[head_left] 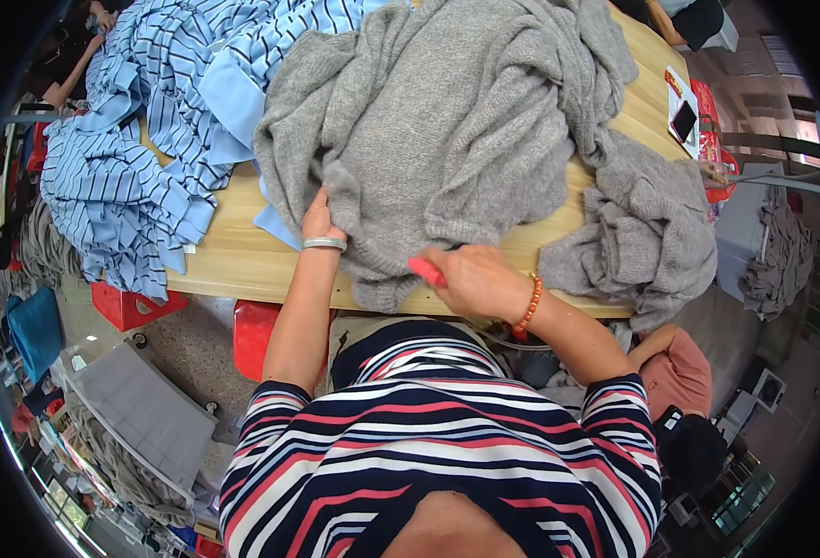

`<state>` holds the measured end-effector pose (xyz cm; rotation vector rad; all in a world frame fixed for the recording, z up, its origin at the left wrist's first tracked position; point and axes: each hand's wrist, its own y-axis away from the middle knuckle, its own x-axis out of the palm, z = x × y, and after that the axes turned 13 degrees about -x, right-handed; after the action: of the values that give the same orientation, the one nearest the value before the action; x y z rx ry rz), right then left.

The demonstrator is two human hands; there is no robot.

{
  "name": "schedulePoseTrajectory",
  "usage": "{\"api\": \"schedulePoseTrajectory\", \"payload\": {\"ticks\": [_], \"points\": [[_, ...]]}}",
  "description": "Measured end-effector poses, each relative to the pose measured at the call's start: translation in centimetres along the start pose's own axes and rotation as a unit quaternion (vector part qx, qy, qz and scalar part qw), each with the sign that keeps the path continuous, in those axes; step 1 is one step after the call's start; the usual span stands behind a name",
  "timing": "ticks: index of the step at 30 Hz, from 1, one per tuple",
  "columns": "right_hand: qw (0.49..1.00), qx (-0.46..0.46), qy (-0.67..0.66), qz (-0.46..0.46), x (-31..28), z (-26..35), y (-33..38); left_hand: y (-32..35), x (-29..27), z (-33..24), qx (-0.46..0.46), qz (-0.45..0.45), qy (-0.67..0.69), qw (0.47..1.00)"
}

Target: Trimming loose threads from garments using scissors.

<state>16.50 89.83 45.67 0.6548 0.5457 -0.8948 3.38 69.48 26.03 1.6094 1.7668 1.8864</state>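
A large grey knit garment [447, 139] lies bunched on the table in front of me, its ribbed lower edge reaching the near table edge. My left hand [321, 221], with a pale bangle at the wrist, holds a fold of this knit; its fingertips are partly hidden in the cloth. Closed around a small red-handled tool [427, 272] is my right hand [484, 284], just above the knit's near edge. The tool's working end cannot be made out.
Blue striped garments [149, 139] are heaped on the table [228, 265] at the left. Another grey knit piece [647, 232] hangs over the right edge. A phone [684, 121] lies at the far right. Red stools [253, 339] and a grey cart [140, 405] stand below; other people sit nearby.
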Motion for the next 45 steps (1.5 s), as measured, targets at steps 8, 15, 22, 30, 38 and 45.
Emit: {"api": "schedulePoseTrajectory", "payload": {"ticks": [8,15,22,30,38,45], "points": [[1.000,-0.019,0.003,0.024,1.4,0.1,1.8,2.2,1.9,0.9,-0.125,0.022,-0.009,0.992],[0.997,0.059,-0.038,-0.029,1.2,-0.8,2.6,1.5,-1.2,1.4,-0.093,0.169,-0.214,0.958],[0.947,0.165,0.072,-0.266,4.2,-6.7,4.7,11.5,2.8,4.4,0.386,0.119,-0.865,0.297],[0.912,0.158,0.081,-0.370,11.3,-11.8,3.3,11.1,3.9,3.0,0.309,0.259,-0.905,0.134],[0.874,-0.208,-0.162,-0.409,-1.0,2.7,8.7,19.4,13.3,3.2,0.371,0.417,-0.694,0.454],[0.851,-0.279,-0.246,-0.370,-5.6,6.0,12.3,22.2,20.2,3.0,0.205,0.533,-0.648,0.503]]}}
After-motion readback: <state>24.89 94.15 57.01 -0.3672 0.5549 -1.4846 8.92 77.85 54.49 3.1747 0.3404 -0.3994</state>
